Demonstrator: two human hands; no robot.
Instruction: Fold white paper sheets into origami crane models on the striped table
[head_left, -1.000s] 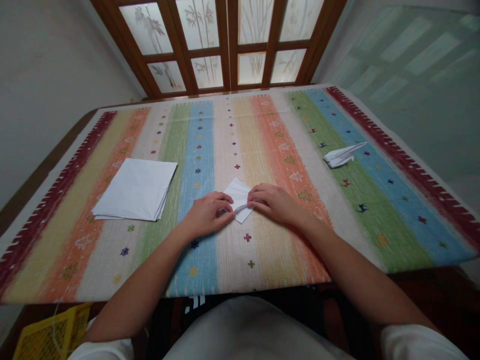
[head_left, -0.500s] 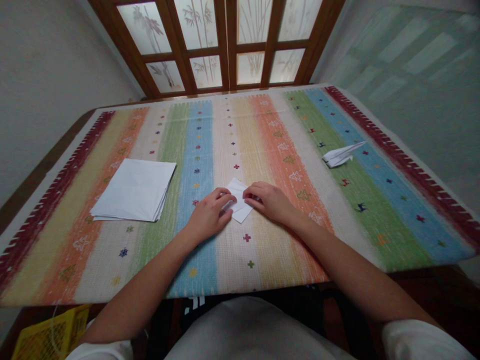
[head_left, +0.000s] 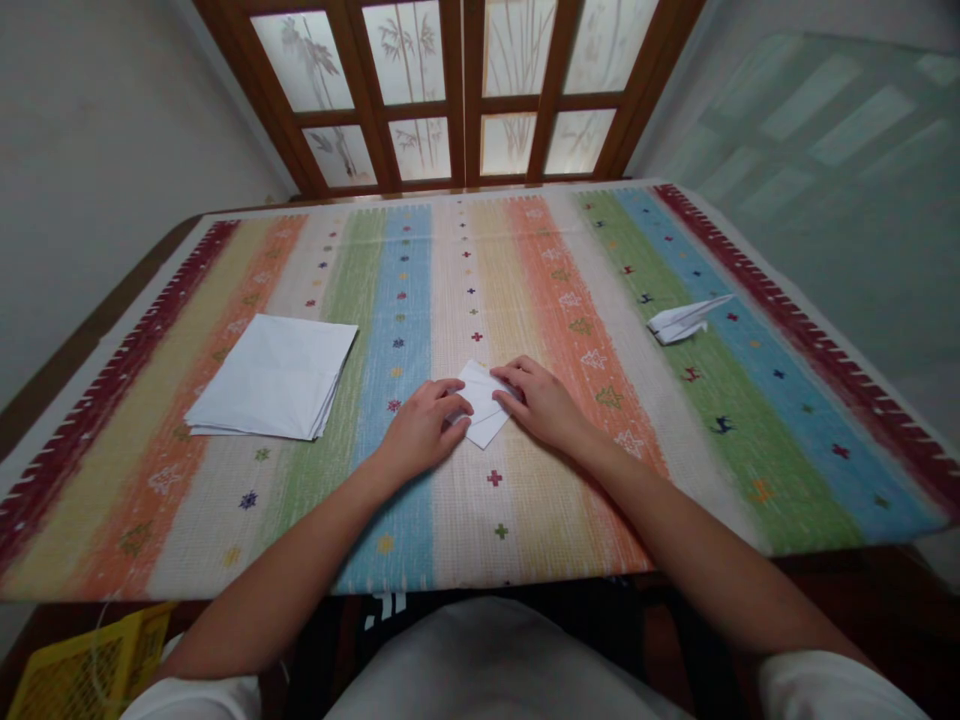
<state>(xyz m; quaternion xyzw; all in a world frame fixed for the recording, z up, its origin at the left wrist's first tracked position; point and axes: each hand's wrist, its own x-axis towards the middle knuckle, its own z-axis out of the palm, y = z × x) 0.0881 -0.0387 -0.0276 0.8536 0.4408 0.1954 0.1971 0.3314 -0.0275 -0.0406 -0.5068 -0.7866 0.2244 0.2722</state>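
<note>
A small folded sheet of white paper [head_left: 484, 407] lies flat on the striped woven cloth [head_left: 480, 260], near the table's front edge. My left hand [head_left: 424, 430] presses on its left corner, fingertips over the paper. On its right side rests my right hand [head_left: 544, 405], with the fingers on the upper right edge. The hands cover part of the sheet, so the folds beneath them are hidden. To the left of my left hand sits a stack of white paper squares [head_left: 274, 378]. A folded white paper plane [head_left: 686, 318] lies on its side at the right.
Wooden-framed frosted glass doors with bamboo patterns [head_left: 450, 90] stand beyond the table. A yellow plastic crate [head_left: 97, 668] sits on the floor at lower left. My white shirt [head_left: 502, 665] shows at the bottom, below the table edge.
My right hand has shifted slightly up and right, its fingers spreading, and more of the paper shows between my hands. The view has tilted a little, so the table sits slightly lower.
</note>
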